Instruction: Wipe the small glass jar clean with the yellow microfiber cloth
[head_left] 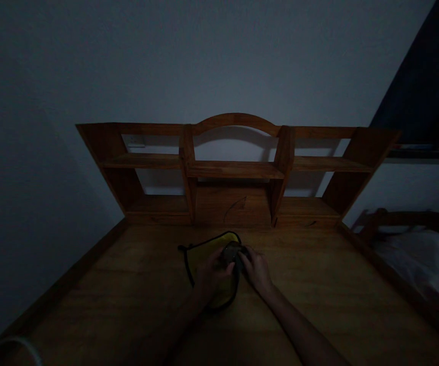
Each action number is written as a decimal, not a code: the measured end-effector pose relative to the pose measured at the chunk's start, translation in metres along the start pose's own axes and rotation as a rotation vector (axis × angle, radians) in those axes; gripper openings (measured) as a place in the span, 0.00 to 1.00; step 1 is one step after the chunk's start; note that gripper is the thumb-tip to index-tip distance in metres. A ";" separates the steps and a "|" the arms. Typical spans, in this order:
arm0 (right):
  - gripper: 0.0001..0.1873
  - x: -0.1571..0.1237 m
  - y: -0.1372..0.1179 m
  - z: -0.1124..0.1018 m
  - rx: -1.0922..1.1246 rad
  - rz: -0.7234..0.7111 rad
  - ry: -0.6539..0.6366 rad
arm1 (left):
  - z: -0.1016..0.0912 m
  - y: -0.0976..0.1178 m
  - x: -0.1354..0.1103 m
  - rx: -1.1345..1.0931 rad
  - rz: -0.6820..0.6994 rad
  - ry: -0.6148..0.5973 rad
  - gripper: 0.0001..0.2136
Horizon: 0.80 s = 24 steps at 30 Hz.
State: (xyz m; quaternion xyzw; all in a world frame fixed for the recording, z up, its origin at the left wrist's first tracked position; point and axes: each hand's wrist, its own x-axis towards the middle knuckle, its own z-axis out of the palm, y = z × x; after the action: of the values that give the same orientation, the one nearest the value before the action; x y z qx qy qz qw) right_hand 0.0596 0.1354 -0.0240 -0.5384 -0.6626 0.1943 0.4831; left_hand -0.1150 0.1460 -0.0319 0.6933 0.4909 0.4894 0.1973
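A yellow pouch with black edging lies on the wooden desk. Over its right part, both hands hold a small dark rounded object; the dim light hides what kind it is. My left hand grips it from the left, thumb towards the front. On the other side, my right hand has its fingers closed at the object's right edge. A greyish strip hangs below the object between the hands; whether it belongs to the object or to the pouch, I cannot tell.
A wooden shelf unit with several compartments stands along the back of the desk against a pale wall. A pale curved cord or tube shows at the lower left. White bedding lies beyond the right edge.
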 end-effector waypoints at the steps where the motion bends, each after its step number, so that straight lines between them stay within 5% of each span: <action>1: 0.13 0.000 -0.001 -0.001 -0.034 -0.003 -0.009 | 0.001 -0.001 0.000 -0.022 -0.027 -0.005 0.22; 11: 0.14 -0.004 -0.010 0.009 0.140 -0.026 0.013 | -0.006 0.000 0.003 -0.009 -0.036 -0.006 0.21; 24: 0.19 -0.014 -0.032 0.004 -0.051 -0.120 -0.020 | -0.013 0.006 0.019 -0.313 -0.357 -0.137 0.17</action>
State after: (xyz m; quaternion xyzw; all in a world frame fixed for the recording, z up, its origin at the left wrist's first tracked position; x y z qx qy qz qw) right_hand 0.0391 0.1130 -0.0066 -0.5075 -0.7034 0.1535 0.4733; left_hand -0.1222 0.1572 -0.0124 0.5880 0.5093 0.4688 0.4183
